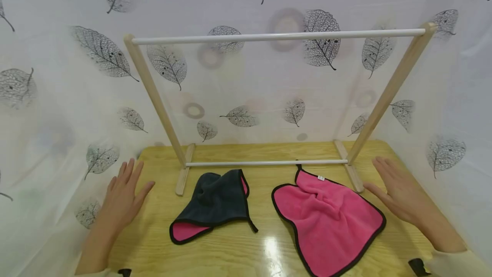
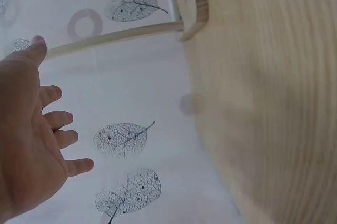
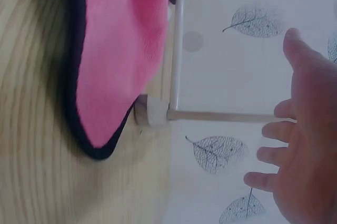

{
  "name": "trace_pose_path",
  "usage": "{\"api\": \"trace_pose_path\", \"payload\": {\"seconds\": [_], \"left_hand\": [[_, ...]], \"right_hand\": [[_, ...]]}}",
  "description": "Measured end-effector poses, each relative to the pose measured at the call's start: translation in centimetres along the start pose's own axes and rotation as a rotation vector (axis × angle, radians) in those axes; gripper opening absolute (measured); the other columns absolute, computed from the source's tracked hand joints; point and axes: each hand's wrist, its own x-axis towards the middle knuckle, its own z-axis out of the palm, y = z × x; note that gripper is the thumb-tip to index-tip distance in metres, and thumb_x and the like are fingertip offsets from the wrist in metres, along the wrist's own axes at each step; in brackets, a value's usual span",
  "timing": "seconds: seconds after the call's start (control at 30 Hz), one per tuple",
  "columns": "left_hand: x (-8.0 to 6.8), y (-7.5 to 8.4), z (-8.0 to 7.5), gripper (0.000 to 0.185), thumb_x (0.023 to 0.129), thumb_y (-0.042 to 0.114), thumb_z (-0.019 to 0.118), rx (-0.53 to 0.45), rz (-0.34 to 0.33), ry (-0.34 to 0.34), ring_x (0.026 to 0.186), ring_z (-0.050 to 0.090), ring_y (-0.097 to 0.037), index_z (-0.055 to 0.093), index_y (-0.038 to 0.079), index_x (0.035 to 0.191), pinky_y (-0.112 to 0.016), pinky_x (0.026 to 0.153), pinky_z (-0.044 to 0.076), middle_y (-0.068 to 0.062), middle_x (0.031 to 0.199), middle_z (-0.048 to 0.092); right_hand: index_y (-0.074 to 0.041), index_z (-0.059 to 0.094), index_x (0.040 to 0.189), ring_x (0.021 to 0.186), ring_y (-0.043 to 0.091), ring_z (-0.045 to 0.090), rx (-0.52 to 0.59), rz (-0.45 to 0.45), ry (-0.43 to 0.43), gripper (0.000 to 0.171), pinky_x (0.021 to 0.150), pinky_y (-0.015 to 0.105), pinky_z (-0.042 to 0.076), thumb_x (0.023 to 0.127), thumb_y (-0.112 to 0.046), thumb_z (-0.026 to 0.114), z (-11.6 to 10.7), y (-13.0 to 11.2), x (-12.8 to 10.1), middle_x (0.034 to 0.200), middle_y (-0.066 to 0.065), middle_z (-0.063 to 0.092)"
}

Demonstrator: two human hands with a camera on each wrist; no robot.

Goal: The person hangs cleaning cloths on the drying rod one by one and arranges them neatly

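Note:
My left hand [image 1: 122,200] is held at the left side of the table with fingers extended, holding nothing. On the opposite side my right hand [image 1: 403,195] is likewise stretched out and free of any object. Between them lie two crumpled cloths. The left one, a dark grey towel [image 1: 219,198] with black edging, shows pink where its corners fold over. To its right a pink towel [image 1: 326,217] with black trim and a hanging loop lies rumpled, nearest my right hand. In the right wrist view, part of the pink towel [image 3: 116,60] appears beside the hand.
A wooden rack [image 1: 153,97] with a white top rod [image 1: 269,36] and a white lower rod [image 1: 265,163] stands at the back of the wooden table [image 1: 153,243]. Its feet rest near both towels. A leaf-printed white curtain [image 1: 246,80] surrounds the table.

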Motion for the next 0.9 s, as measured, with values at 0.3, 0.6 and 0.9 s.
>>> {"api": "trace_pose_path", "payload": {"seconds": [0.3, 0.6, 0.9], "left_hand": [[2.5, 2.2, -0.6, 0.069, 0.11, 0.034, 0.052, -0.159, 0.015, 0.101, 0.153, 0.015, -0.047, 0.024, 0.0, 0.162, -0.068, 0.119, 0.017, -0.027, 0.166, 0.021], [5.0, 3.7, -2.4, 0.064, 0.11, 0.032, 0.052, -0.237, 0.01, 0.19, 0.149, 0.025, -0.05, 0.028, 0.004, 0.162, -0.071, 0.114, 0.023, -0.027, 0.164, 0.027], [7.8, 4.3, -4.3, 0.059, 0.111, 0.027, 0.05, -0.369, 0.014, 0.295, 0.148, 0.031, -0.046, 0.031, 0.004, 0.161, -0.069, 0.11, 0.032, -0.025, 0.162, 0.033]], "right_hand": [[0.014, 0.037, 0.15, 0.132, 0.062, 0.037, 0.121, 0.042, 0.02, 0.065, 0.111, 0.071, 0.026, 0.105, -0.024, 0.063, 0.7, -1.9, 1.8, 0.146, 0.041, 0.042], [0.013, 0.046, 0.145, 0.13, 0.059, 0.042, 0.173, 0.036, 0.008, 0.057, 0.099, 0.073, 0.036, 0.105, -0.025, 0.063, 1.4, -3.5, 3.7, 0.141, 0.038, 0.049], [0.012, 0.048, 0.145, 0.133, 0.056, 0.043, 0.228, 0.079, -0.008, 0.058, 0.103, 0.071, 0.036, 0.105, -0.027, 0.063, 2.6, -4.9, 5.1, 0.141, 0.036, 0.051]]}}
